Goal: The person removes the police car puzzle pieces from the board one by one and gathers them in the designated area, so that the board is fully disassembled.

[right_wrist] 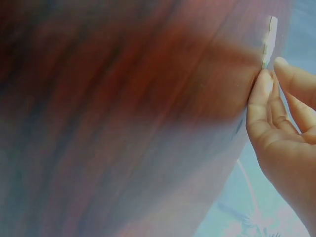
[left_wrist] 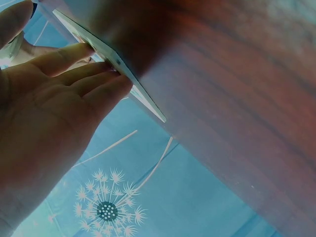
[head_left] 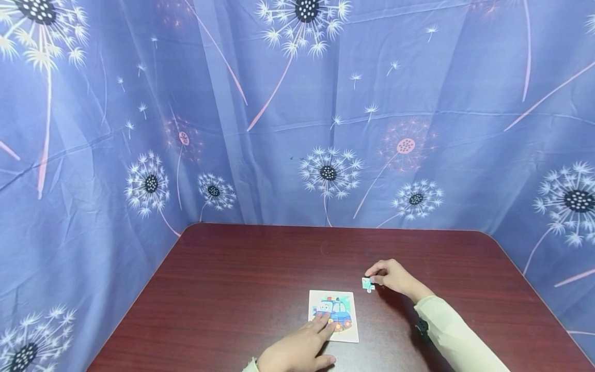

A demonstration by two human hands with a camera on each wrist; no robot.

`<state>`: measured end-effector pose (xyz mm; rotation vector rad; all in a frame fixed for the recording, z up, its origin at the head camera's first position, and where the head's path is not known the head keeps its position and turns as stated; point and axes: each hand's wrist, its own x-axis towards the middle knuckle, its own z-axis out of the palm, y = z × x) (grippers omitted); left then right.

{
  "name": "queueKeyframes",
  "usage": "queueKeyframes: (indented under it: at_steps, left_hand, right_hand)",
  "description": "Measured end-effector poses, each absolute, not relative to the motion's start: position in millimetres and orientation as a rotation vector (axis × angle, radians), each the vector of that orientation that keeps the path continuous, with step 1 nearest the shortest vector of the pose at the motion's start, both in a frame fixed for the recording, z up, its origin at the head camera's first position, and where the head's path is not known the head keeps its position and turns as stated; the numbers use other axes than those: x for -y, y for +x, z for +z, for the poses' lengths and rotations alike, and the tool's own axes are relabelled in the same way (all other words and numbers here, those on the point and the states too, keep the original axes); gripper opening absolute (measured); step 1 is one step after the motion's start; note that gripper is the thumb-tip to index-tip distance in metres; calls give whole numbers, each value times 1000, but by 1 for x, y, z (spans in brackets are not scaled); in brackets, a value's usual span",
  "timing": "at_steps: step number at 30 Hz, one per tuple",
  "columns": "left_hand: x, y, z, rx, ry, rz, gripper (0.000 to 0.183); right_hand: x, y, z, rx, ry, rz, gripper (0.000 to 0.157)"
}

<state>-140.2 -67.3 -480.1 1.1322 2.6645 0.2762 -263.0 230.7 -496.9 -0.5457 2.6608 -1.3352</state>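
Note:
My left hand (head_left: 299, 347) rests with straight fingers on the lower left of a square picture puzzle (head_left: 349, 330), white-framed with a blue cartoon car. In the left wrist view the fingertips press on the thin puzzle board (left_wrist: 148, 101). To the right of the board and a little farther back, my right hand (head_left: 395, 276) pinches a small jigsaw piece (head_left: 368, 284) between thumb and fingers. The piece is light teal with a knob at its lower end. From the right wrist view it shows edge-on as a thin pale strip (right_wrist: 270, 42) at the fingertips.
Everything lies on a dark red-brown wooden table (head_left: 223, 289) with rounded far corners. A blue curtain (head_left: 279, 170) printed with dandelions hangs behind it and along both sides. A dark object (head_left: 422, 326) shows under the right sleeve (head_left: 453, 330).

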Motion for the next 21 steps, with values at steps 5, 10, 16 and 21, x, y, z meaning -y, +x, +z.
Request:
queueKeyframes:
  at_steps: [5,10,16,21]
  left_hand:
    - [68,-140,-478,-2665,1144,276,64]
    - [67,-139,-475,-2666,1124,287,65]
    - [67,-139,-475,-2672,1122,279,65]
    - [67,-138,-475,-2689,1143,272,66]
  right_hand:
    - [-230,-263,-495,-2662,-523,-1352,13]
    - [-226,-264,-492,-2662,-536,-1377,14]
    - [-215,-262,-486,-2657,-589,-1391,17]
    - [-202,-258,-479,-2625,-662,-1430,19]
